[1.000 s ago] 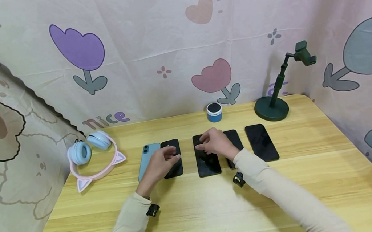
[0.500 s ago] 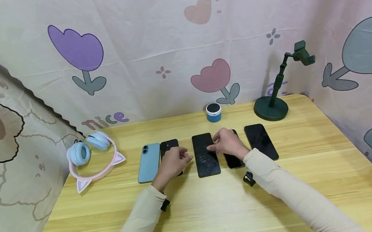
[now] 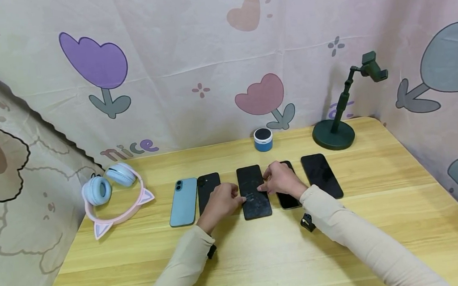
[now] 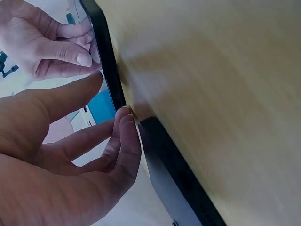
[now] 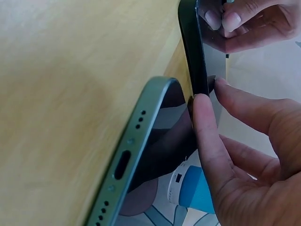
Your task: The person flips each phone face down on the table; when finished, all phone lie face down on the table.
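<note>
1. Left hand point(image 3: 221, 203) has its fingertips curled against the left edge of the middle black phone point(image 3: 253, 191).
2. Right hand point(image 3: 282, 180) pinches the phone's right edge.
3. The phone lies flat on the desk point(image 3: 262, 257), long axis pointing away from the person, between both hands and equally near each.

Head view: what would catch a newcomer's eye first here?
A row of five smartphones on the yellow wooden table, with the left hand and right hand gripping the edges of the middle black smartphone. The light blue smartphone ends the row at left. Pink-and-blue cat-ear headphones lie far left; a dark green phone stand rises at back right.
</note>
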A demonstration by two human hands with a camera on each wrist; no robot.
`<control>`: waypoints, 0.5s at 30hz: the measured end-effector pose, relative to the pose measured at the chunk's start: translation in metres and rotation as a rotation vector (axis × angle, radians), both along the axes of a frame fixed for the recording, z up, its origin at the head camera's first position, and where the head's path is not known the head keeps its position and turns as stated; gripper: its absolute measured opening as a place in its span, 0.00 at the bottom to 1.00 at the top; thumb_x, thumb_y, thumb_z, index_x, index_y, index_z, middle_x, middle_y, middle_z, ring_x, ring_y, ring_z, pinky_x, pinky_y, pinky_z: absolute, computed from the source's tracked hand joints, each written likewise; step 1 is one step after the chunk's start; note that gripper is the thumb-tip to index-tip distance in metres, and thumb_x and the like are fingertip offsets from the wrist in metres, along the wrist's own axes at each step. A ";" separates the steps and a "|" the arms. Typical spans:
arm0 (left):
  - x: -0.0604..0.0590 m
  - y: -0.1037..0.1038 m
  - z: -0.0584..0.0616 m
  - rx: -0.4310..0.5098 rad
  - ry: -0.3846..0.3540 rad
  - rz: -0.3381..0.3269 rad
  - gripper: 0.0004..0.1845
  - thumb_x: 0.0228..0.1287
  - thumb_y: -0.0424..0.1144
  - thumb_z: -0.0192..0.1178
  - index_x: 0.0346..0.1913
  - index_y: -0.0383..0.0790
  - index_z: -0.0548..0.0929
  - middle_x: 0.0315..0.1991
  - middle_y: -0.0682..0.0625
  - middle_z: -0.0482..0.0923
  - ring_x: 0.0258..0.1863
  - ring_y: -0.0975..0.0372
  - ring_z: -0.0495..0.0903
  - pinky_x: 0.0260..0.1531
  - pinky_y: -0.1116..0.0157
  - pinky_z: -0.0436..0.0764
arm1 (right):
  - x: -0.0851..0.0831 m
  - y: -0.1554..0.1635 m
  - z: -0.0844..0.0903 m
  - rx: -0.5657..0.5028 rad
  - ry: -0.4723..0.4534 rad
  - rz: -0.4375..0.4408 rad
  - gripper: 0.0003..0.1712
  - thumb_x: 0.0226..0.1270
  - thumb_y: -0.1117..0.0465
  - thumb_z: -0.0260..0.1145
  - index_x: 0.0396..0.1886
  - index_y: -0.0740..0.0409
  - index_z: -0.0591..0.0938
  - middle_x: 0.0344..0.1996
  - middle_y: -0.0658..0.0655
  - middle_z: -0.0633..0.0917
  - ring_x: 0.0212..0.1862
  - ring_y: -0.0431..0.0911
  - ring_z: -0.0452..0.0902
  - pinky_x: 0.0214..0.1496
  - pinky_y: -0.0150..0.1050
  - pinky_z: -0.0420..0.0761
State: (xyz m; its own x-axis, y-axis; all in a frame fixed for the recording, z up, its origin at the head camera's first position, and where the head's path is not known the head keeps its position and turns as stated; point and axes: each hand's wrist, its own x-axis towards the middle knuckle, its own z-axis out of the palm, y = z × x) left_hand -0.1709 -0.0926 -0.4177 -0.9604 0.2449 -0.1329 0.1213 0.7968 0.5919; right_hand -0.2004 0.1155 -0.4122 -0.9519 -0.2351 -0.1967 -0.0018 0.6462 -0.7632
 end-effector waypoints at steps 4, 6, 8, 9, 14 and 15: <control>-0.001 0.003 0.001 0.010 -0.030 0.013 0.10 0.65 0.39 0.71 0.33 0.35 0.83 0.24 0.52 0.66 0.23 0.61 0.64 0.25 0.63 0.61 | 0.000 0.000 0.000 0.014 0.008 0.008 0.25 0.59 0.61 0.79 0.52 0.73 0.84 0.35 0.60 0.89 0.26 0.45 0.87 0.48 0.47 0.85; -0.001 0.004 0.002 0.006 -0.040 0.026 0.09 0.65 0.39 0.71 0.36 0.35 0.84 0.26 0.52 0.69 0.25 0.60 0.67 0.26 0.62 0.64 | 0.000 0.000 0.000 0.024 0.017 0.013 0.25 0.59 0.60 0.79 0.51 0.72 0.85 0.29 0.58 0.89 0.25 0.45 0.86 0.51 0.48 0.84; -0.001 0.005 0.002 0.005 -0.049 0.036 0.10 0.64 0.39 0.71 0.37 0.36 0.84 0.28 0.51 0.71 0.27 0.59 0.69 0.28 0.62 0.65 | 0.000 -0.001 0.000 0.028 0.021 0.014 0.22 0.59 0.60 0.79 0.48 0.70 0.86 0.24 0.57 0.88 0.25 0.45 0.86 0.49 0.48 0.84; -0.001 0.005 0.002 0.006 -0.054 0.042 0.10 0.64 0.39 0.71 0.37 0.35 0.84 0.29 0.50 0.72 0.28 0.58 0.70 0.29 0.61 0.66 | 0.000 -0.001 0.000 0.029 0.023 0.014 0.20 0.58 0.60 0.79 0.46 0.69 0.87 0.22 0.56 0.87 0.25 0.45 0.86 0.47 0.46 0.85; 0.000 0.006 0.002 0.020 -0.079 0.083 0.16 0.65 0.40 0.71 0.51 0.34 0.85 0.41 0.47 0.80 0.41 0.56 0.78 0.43 0.57 0.78 | 0.000 -0.004 0.001 0.038 0.032 0.017 0.13 0.58 0.60 0.80 0.23 0.61 0.85 0.12 0.51 0.78 0.19 0.41 0.77 0.26 0.35 0.72; 0.000 0.006 0.002 0.025 -0.083 0.091 0.18 0.66 0.40 0.70 0.54 0.34 0.85 0.44 0.47 0.81 0.44 0.56 0.78 0.47 0.55 0.79 | 0.000 -0.004 0.001 0.038 0.037 0.020 0.16 0.58 0.60 0.80 0.18 0.59 0.82 0.10 0.50 0.76 0.17 0.41 0.74 0.24 0.34 0.68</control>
